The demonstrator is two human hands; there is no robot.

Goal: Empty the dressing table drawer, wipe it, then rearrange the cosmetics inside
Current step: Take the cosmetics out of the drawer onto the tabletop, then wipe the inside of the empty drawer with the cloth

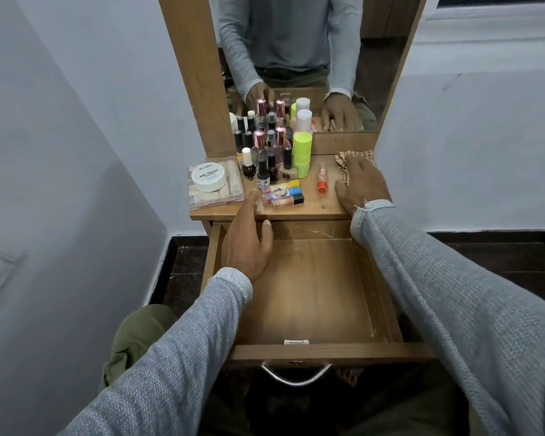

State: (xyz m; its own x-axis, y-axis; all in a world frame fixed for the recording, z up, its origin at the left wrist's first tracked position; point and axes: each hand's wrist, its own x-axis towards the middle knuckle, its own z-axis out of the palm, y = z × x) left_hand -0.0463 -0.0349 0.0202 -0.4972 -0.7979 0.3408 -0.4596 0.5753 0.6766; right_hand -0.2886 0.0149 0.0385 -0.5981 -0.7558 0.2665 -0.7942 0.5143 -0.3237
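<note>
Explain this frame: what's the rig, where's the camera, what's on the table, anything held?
No machine: a person works bare-handed, and one wide-angle camera on their head looks down. The drawer is pulled open and looks empty. The left hand reaches with relaxed fingers over its back edge towards the small tubes lying on the tabletop, holding nothing. The right hand rests flat on a checked cloth. Nail polish bottles, neon green jars, a clear box and a red bottle sit up there. The mirror behind repeats them.

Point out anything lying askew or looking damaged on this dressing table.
Four small bottles lie on their sides: three stacked by the left hand, an orange one alone. The rest stand upright. The drawer has pale scratches on its back wall.
</note>
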